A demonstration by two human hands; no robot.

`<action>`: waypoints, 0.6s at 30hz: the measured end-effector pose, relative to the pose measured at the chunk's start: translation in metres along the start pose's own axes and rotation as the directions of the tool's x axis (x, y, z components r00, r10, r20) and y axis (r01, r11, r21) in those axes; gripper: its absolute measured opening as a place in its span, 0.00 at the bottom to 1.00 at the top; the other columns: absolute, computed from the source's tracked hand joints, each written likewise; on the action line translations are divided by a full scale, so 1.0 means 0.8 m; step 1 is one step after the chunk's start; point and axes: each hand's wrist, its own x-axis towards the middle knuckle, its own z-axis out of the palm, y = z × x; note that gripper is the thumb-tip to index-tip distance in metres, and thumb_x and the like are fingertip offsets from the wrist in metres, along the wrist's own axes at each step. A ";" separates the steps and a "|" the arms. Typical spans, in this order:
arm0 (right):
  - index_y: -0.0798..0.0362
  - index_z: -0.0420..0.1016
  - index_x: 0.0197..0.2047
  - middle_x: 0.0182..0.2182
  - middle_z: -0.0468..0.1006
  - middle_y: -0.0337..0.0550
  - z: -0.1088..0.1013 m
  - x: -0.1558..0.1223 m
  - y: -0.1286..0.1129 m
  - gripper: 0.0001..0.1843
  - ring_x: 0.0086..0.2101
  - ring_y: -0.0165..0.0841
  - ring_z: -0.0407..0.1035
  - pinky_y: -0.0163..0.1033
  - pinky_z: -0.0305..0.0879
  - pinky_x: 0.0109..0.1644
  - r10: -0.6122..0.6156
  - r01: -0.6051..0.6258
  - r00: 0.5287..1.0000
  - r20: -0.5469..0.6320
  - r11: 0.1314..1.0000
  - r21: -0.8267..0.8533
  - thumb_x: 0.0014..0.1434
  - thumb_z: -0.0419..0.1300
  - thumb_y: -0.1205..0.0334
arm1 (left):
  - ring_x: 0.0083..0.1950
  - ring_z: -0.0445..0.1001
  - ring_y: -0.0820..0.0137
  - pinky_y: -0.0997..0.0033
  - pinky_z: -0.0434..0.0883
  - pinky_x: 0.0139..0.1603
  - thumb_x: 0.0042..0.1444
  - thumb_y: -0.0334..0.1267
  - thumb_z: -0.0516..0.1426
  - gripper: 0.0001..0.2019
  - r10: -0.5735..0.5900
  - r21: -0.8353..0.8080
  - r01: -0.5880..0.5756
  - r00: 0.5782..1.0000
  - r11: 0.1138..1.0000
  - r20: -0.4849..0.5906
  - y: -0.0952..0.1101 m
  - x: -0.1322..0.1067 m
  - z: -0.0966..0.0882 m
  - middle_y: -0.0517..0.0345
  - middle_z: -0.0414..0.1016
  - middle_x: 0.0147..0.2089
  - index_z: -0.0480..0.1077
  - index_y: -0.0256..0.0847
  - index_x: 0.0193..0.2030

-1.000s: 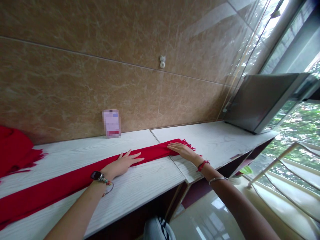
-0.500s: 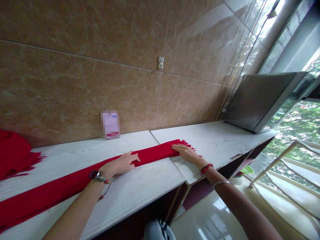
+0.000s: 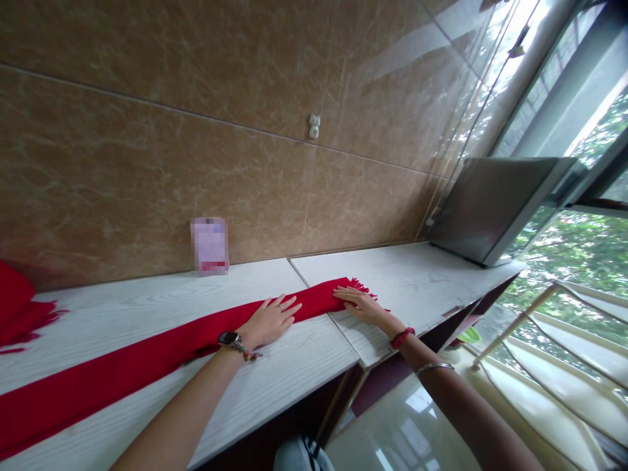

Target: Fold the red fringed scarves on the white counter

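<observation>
A long red scarf (image 3: 127, 367), folded into a narrow strip, runs along the white wood-grain counter (image 3: 275, 376) from the lower left to the middle. Its fringed end points right. My left hand (image 3: 271, 321) lies flat on the strip with its fingers spread. Close to the fringe, my right hand (image 3: 360, 303) rests on the scarf, palm down and fingers stretched out. Both hands press on the cloth and grasp nothing. Another red fringed cloth (image 3: 22, 311) lies bunched at the left edge of the view.
Against the brown tiled wall leans a blurred pale card (image 3: 210, 247). A grey box-like appliance (image 3: 490, 206) stands at the counter's far right end. Below the front edge are a pale stool-like object (image 3: 297, 454), a green bowl (image 3: 470, 335) and a beige metal rack (image 3: 520, 330).
My left hand has slid right along the scarf toward my right hand, its fingers now spread flatter. The right hand stays near the fringe. The view has shifted slightly.
</observation>
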 end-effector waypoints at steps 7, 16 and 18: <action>0.54 0.62 0.58 0.57 0.64 0.51 0.020 0.065 -0.060 0.21 0.59 0.43 0.50 0.57 0.51 0.59 0.121 -0.113 0.992 0.022 0.968 -0.226 0.63 0.46 0.61 | 0.67 0.44 0.60 0.55 0.46 0.62 0.62 0.41 0.42 0.25 -0.055 0.041 0.057 0.997 0.998 -0.061 0.005 0.000 0.001 0.47 0.46 0.67 0.50 0.35 0.64; 0.51 0.59 0.60 0.59 0.59 0.51 0.040 0.061 -0.029 0.22 0.59 0.45 0.52 0.58 0.57 0.55 0.182 -0.072 0.960 0.213 0.894 -0.441 0.64 0.44 0.62 | 0.67 0.45 0.60 0.57 0.46 0.63 0.61 0.42 0.43 0.26 -0.074 0.041 0.078 0.994 0.996 -0.078 0.007 -0.001 0.002 0.42 0.47 0.66 0.51 0.30 0.63; 0.52 0.60 0.59 0.60 0.59 0.51 0.027 0.046 -0.005 0.22 0.59 0.44 0.51 0.56 0.57 0.55 0.236 -0.098 0.941 0.244 0.876 -0.473 0.64 0.43 0.65 | 0.67 0.44 0.61 0.58 0.45 0.64 0.61 0.42 0.43 0.26 -0.078 0.050 0.082 0.994 0.995 -0.078 0.007 -0.001 0.003 0.43 0.47 0.66 0.51 0.31 0.63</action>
